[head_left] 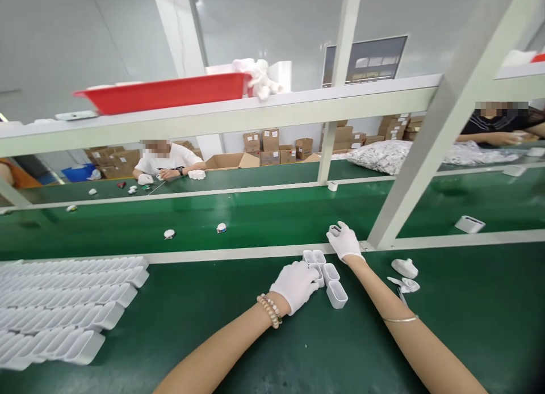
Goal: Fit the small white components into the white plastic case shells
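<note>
Now a cup [334, 230] is pinched in the fingers of the right hand [346, 242], by the near edge of the belt [264, 221]; at seven o'clock from it, the cluster [338, 297] is touched by the left hand [294, 284], fingers bent over one rim, whether clamped cannot be told. Cup transfer is judged in hand, its direction unclear. Next, a steady pinch is called for, clear of the post [426, 144] at three o'clock.

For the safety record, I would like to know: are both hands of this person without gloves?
No, the left hand and the right hand each wear a white glove.
</note>
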The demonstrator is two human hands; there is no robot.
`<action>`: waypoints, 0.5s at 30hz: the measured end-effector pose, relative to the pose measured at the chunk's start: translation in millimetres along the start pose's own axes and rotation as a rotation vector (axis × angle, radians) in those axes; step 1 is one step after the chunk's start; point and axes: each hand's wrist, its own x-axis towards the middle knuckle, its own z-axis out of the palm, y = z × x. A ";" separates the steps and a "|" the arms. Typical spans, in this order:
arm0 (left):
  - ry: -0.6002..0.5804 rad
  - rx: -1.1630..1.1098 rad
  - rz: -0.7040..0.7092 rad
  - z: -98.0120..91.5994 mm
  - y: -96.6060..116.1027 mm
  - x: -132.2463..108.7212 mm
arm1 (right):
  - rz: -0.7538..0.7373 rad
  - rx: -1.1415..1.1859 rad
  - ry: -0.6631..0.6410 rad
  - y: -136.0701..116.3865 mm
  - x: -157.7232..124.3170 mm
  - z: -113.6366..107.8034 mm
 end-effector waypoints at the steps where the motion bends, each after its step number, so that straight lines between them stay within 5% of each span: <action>1: 0.004 -0.017 -0.005 -0.4 -0.1 0.6 | -0.004 -0.029 0.005 -0.1 -0.9 -3.9; 5: 0.020 -0.120 0.009 -6.4 -13.3 -21.6 | -0.039 -0.134 0.000 -10.4 -1.3 -15.1; 8: 0.039 -0.209 0.016 -9.2 -30.2 -47.1 | -0.155 -0.179 -0.125 -35.6 -2.9 -1.6; 15: 0.133 -0.404 -0.039 12.8 -55.3 -67.7 | -0.539 -0.168 -0.645 -135.4 -22.7 101.5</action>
